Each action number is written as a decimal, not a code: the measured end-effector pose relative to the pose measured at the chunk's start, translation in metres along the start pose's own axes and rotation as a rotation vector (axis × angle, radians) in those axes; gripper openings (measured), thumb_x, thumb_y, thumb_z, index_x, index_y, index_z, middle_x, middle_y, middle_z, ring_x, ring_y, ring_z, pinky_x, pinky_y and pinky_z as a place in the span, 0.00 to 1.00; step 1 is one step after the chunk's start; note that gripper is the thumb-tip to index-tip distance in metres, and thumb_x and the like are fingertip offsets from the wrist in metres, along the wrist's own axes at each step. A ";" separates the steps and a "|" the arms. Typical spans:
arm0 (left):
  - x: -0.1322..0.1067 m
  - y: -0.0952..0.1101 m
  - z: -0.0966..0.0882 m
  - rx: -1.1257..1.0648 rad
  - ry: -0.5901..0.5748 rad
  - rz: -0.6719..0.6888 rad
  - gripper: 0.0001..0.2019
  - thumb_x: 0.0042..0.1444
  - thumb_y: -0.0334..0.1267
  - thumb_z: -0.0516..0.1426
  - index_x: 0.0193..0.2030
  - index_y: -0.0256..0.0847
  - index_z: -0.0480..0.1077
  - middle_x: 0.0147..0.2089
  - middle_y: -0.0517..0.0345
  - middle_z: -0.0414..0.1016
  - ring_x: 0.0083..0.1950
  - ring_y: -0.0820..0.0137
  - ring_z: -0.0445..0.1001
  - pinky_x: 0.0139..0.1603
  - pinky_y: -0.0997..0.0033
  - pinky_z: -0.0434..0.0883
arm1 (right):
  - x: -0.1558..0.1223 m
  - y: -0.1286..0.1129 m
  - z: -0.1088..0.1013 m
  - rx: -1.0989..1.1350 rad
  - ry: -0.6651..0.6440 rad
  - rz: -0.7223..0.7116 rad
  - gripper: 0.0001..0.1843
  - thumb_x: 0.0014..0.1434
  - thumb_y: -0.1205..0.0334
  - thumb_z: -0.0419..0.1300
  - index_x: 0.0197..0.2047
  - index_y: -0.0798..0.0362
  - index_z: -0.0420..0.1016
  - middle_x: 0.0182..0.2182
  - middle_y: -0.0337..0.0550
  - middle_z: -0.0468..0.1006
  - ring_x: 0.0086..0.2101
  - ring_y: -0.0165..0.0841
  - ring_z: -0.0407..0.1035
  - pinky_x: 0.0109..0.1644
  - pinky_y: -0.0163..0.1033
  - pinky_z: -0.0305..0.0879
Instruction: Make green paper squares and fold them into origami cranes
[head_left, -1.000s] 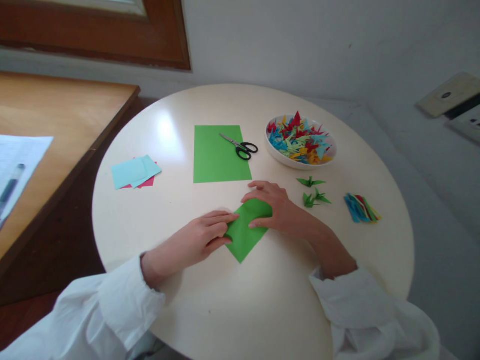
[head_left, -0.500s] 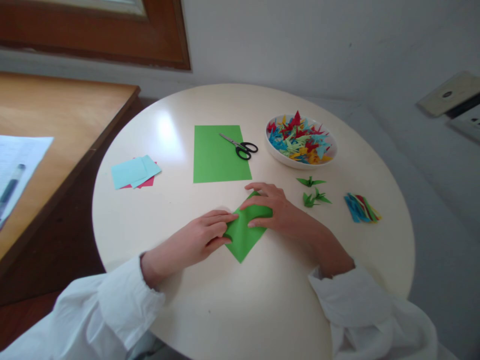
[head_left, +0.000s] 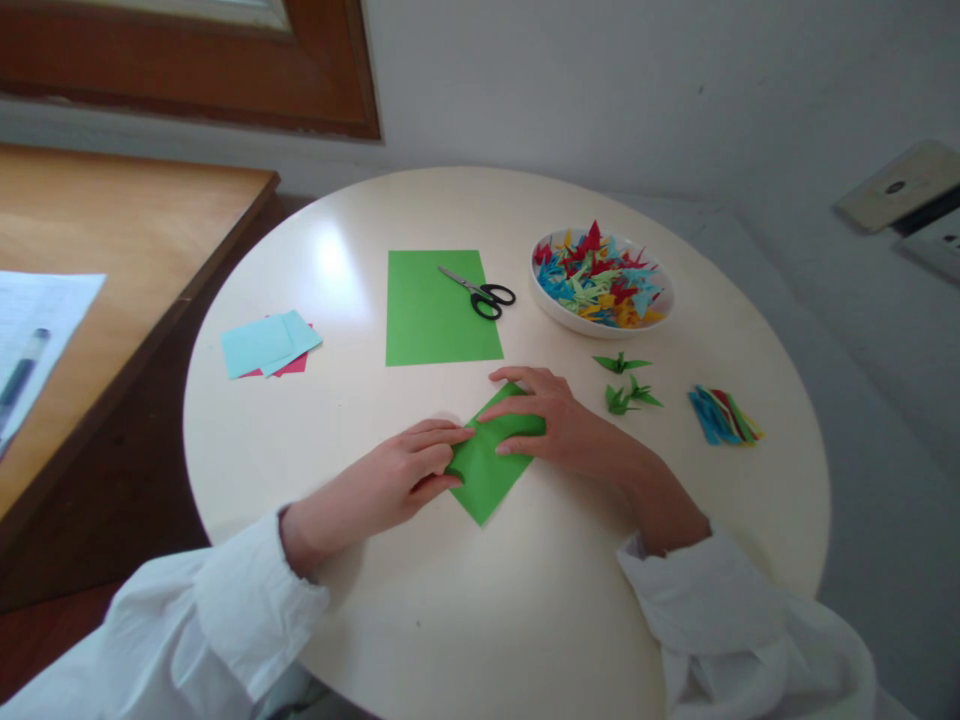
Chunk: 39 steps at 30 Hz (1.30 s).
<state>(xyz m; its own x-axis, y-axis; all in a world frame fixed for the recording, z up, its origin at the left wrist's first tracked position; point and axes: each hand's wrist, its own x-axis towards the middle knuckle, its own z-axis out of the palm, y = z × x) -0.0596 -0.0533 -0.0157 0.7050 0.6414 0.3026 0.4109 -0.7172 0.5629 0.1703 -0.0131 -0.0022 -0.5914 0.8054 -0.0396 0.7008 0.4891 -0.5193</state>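
Note:
A small folded green paper square point(head_left: 487, 470) lies like a diamond on the round cream table point(head_left: 465, 620), near its front middle. My left hand point(head_left: 405, 475) rests flat on the paper's left corner, fingers stretched out and pressing down. My right hand point(head_left: 544, 415) lies over the paper's upper right part, fingers spread and pressing on the fold. Neither hand lifts the paper off the table.
A larger green sheet point(head_left: 441, 306) lies behind, with black scissors point(head_left: 480, 292) on its right edge. A white bowl point(head_left: 570, 318) holds several coloured paper cranes. Two green cranes point(head_left: 628, 385), a bundle of coloured strips point(head_left: 721, 415) and light blue and red squares point(head_left: 270, 345) lie around.
My right hand's fingers have slid slightly across the top of the green paper. The left hand and the paper have stayed where they were.

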 end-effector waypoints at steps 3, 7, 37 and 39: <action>0.000 0.000 0.000 0.002 -0.005 -0.006 0.09 0.60 0.32 0.52 0.29 0.39 0.66 0.51 0.48 0.75 0.57 0.64 0.69 0.54 0.64 0.71 | 0.000 0.000 0.000 0.010 -0.013 0.006 0.15 0.51 0.60 0.65 0.44 0.43 0.78 0.57 0.45 0.65 0.58 0.45 0.56 0.61 0.56 0.51; 0.001 0.001 -0.001 0.002 -0.012 -0.013 0.09 0.60 0.32 0.51 0.29 0.39 0.66 0.50 0.49 0.75 0.57 0.64 0.68 0.54 0.64 0.71 | 0.000 -0.001 -0.001 0.018 -0.021 0.015 0.15 0.51 0.60 0.64 0.44 0.43 0.77 0.57 0.45 0.64 0.58 0.45 0.56 0.62 0.56 0.49; 0.002 -0.001 -0.003 0.062 0.022 -0.031 0.07 0.60 0.30 0.49 0.41 0.39 0.69 0.43 0.50 0.75 0.53 0.67 0.69 0.59 0.60 0.65 | -0.002 -0.004 0.001 -0.053 0.041 -0.015 0.12 0.57 0.63 0.58 0.43 0.42 0.78 0.55 0.44 0.67 0.56 0.43 0.59 0.59 0.56 0.54; -0.001 -0.003 -0.005 0.074 0.016 -0.042 0.10 0.60 0.28 0.49 0.44 0.38 0.69 0.43 0.50 0.75 0.52 0.68 0.69 0.61 0.59 0.63 | -0.001 -0.001 0.003 -0.050 0.051 -0.022 0.12 0.56 0.63 0.59 0.43 0.42 0.78 0.55 0.44 0.67 0.56 0.43 0.59 0.58 0.56 0.54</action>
<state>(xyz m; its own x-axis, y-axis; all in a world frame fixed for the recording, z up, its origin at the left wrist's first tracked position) -0.0640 -0.0502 -0.0140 0.6773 0.6753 0.2921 0.4821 -0.7072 0.5171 0.1691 -0.0158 -0.0036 -0.5866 0.8097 0.0151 0.7080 0.5218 -0.4759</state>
